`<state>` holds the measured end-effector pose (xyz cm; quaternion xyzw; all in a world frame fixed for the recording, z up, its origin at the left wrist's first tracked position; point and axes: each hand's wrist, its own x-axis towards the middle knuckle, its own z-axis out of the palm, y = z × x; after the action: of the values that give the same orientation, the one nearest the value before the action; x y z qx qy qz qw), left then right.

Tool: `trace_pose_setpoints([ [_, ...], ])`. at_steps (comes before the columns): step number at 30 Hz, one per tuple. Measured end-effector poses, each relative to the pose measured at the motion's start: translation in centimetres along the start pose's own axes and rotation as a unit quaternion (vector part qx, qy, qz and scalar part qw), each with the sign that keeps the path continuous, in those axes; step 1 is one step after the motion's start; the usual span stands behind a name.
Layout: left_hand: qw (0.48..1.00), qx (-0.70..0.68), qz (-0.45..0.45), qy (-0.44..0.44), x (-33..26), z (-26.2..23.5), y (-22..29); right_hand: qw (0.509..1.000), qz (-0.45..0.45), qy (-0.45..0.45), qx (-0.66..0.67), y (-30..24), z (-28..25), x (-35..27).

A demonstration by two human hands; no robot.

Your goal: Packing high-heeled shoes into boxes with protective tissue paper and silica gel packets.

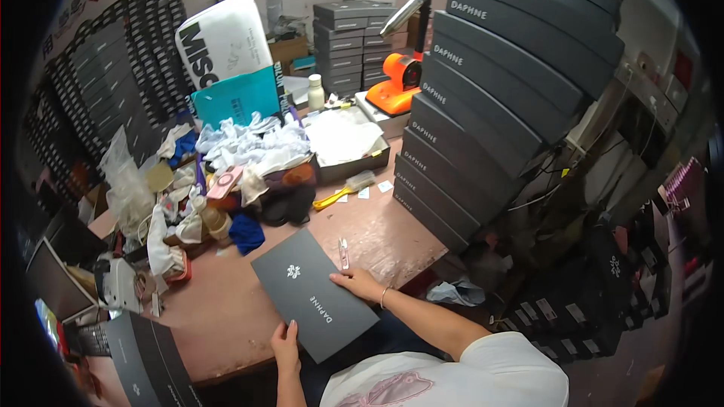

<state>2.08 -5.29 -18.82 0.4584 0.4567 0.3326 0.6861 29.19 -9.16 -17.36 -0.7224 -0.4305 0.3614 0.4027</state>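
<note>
A dark grey, flat shoebox [302, 298] with a pale emblem and lettering on its lid lies at the table's near edge, tilted askew in front of me. My left hand [286, 344] grips its near left edge, the thumb up along the side. On the opposite long side, my right hand [360, 285] holds the box's right edge, with fingers at the rim. The lid looks closed, so its contents are hidden. Just beyond my right hand lies a pair of small thread snips [344, 254] on the pinkish tabletop [226, 316].
A tall leaning stack of dark shoeboxes [475, 120] stands at right. A yellow-handled brush [343, 190], crumpled white paper [253, 139] and a cluttered pile sit across the table's back. An orange device [396, 87] stands behind. More dark boxes [143, 362] are at lower left.
</note>
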Motion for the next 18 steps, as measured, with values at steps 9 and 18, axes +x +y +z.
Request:
trace_pose_setpoints([
  [9, 0.992, -0.120, -0.036, -0.024, -3.2, 2.0, -0.5, 0.990, -0.011, -0.024, 0.140, -2.6, 0.7, -4.0],
  [18, 0.917, -0.280, 0.194, -0.209, -4.2, 10.0, 19.0, 0.772, -0.535, 0.138, -0.314, -25.1, -12.5, -13.6],
])
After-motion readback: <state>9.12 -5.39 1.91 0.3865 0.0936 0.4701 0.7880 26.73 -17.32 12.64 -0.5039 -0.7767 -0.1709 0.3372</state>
